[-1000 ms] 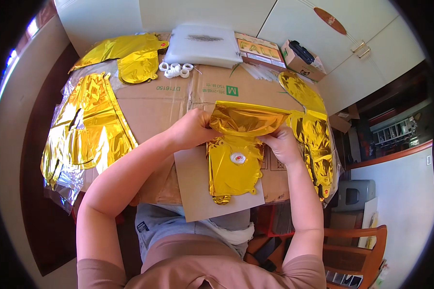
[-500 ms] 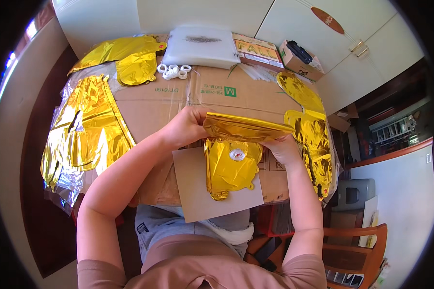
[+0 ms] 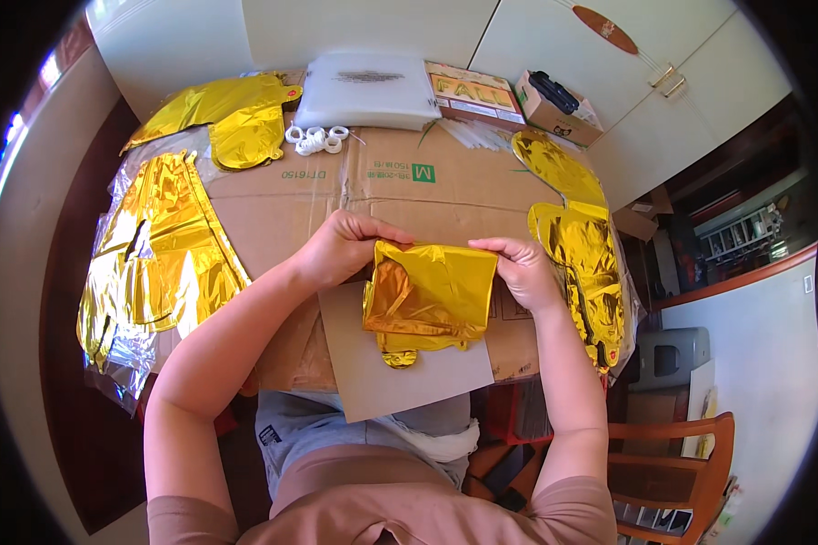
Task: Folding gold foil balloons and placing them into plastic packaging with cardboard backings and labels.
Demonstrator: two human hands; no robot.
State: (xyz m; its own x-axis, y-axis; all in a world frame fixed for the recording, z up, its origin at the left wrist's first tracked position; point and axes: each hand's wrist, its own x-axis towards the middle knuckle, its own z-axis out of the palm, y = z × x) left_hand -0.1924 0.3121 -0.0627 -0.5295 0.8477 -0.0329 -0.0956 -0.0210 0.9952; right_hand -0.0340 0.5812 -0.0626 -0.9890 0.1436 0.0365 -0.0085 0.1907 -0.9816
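Gold foil balloon (image 3: pixel 436 289) — folded, creased (shiny), on white sheet (image 3: pixel 445 377)

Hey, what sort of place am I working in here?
Probably a room in a home, used as a makeshift workspace: there are pale cupboards, a wooden chair, and brown cardboard with gold foil pieces about it.

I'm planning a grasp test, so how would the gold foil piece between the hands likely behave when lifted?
The gold foil piece would probably be floppy, since it looks folded and wrinkled. It appears thin and flat, so it is likely light for its size. Its shiny, smooth-looking surface suggests it may be somewhat slippery.
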